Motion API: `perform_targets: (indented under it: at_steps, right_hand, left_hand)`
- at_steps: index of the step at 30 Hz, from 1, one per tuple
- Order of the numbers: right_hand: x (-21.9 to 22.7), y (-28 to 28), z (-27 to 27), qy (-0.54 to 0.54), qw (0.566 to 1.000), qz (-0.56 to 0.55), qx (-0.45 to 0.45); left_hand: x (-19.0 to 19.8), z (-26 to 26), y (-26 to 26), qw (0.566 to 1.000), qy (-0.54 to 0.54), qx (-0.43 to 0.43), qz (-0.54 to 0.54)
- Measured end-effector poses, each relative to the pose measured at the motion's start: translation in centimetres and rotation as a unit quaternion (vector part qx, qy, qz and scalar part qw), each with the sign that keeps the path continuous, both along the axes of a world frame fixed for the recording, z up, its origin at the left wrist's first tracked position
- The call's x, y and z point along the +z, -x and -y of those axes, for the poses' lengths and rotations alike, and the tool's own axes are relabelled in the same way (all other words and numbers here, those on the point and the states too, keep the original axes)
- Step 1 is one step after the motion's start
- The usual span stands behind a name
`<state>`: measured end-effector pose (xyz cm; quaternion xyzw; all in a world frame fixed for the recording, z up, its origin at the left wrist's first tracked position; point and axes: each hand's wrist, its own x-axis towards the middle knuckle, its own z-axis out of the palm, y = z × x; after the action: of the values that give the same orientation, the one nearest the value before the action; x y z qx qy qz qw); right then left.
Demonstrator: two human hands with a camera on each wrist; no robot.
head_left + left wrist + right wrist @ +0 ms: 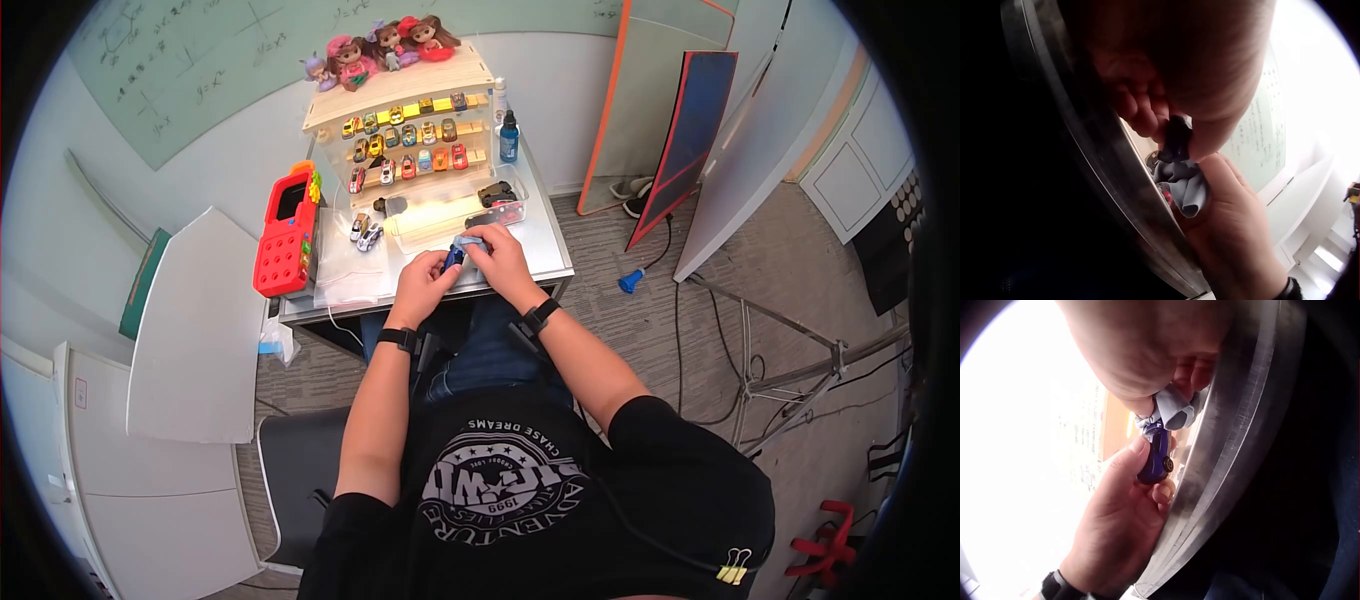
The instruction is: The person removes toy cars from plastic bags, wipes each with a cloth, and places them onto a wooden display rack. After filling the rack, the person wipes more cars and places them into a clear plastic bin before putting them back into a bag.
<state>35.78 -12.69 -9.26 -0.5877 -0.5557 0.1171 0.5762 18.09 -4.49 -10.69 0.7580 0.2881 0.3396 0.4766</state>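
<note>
My left hand (pixel 422 285) grips a dark blue toy car (pixel 1159 453) between thumb and fingers, near the front edge of the table. One wheel of the car faces the camera in the right wrist view. My right hand (pixel 502 265) pinches a grey-blue cloth (pixel 1174 409) against the other end of the car. In the left wrist view, folds of the cloth (pixel 1186 192) hang from the right hand, and the car is a dark shape under the left fingers. Two toy cars (pixel 365 232) stand on the table beyond the left hand.
Beyond the hands lies a clear plastic bin (pixel 518 208) with dark toy vehicles. Behind it, a wooden rack (pixel 318 115) carries rows of toy cars, with dolls (pixel 350 65) on top. A red toy case (pixel 283 245) stands left, a blue bottle (pixel 509 140) at the back right.
</note>
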Motion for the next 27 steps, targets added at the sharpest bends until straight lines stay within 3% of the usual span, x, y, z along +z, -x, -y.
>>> perform_targets:
  at_steps: [5, 8, 14, 17, 19, 27]
  right_hand:
    - [0.2, 0.0, 0.6, 0.020, 0.999, -0.011, 0.022]
    - [0.3, 0.2, 0.8, 0.019, 0.996, 0.049, 0.069]
    - [-0.9, 0.0, -0.4, 0.014, 0.998, -0.054, -0.007]
    - [-1.1, -0.3, -0.7, 0.027, 0.992, -0.122, 0.023]
    - [-0.8, -0.3, -0.3, 0.043, 0.991, -0.120, 0.044]
    - [-0.6, -0.3, -0.1, 0.097, 0.985, -0.074, 0.121]
  left_hand:
    - [0.3, 0.3, 0.0, 0.999, -0.033, 0.014, -0.023]
    - [0.4, 0.5, -0.1, 0.998, -0.055, 0.036, -0.023]
    - [1.2, 0.5, 0.1, 0.991, -0.100, 0.004, -0.084]
    - [-0.1, -0.2, 0.0, 0.999, -0.045, -0.002, -0.014]
    - [-0.1, -0.4, -0.1, 0.985, 0.153, -0.024, 0.077]
    - [-0.8, -1.1, 0.0, 0.978, 0.148, -0.031, 0.143]
